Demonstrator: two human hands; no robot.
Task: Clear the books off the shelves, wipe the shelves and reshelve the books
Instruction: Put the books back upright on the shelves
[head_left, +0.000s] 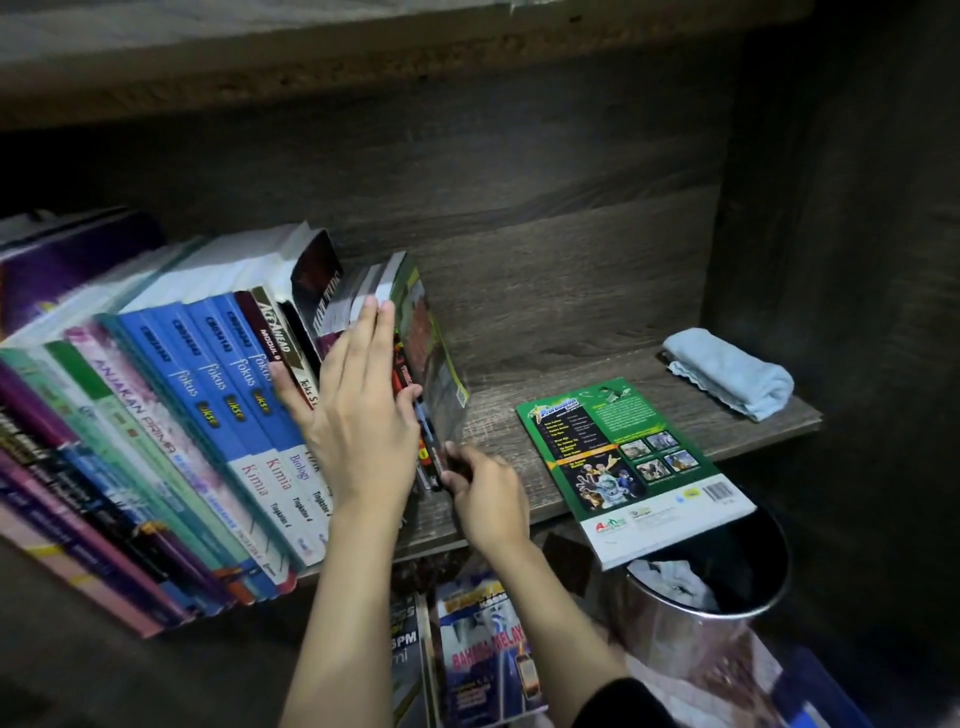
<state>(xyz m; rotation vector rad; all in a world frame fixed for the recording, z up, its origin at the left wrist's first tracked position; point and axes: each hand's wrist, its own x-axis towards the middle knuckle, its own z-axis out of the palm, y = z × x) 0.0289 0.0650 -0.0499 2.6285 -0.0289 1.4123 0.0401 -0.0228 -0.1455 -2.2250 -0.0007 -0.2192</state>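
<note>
A row of upright books (171, 415) fills the left half of the wooden shelf (582, 374). At the row's right end stand a few thin books (441, 364) with a green cover outermost. My left hand (363, 410) lies flat with straight fingers against their spines, thumb touching the edge. My right hand (483, 493) pinches the lower corner of these thin books. A green book (628, 467) lies flat on the shelf to the right, jutting over the front edge. A folded light blue cloth (727, 379) rests at the shelf's far right.
Below the shelf's right end stands a shiny metal bin (696, 623) holding crumpled paper. More books (483, 660) lie on the floor under my arms. A dark side panel (831, 260) closes the shelf on the right; another shelf board (363, 57) runs overhead.
</note>
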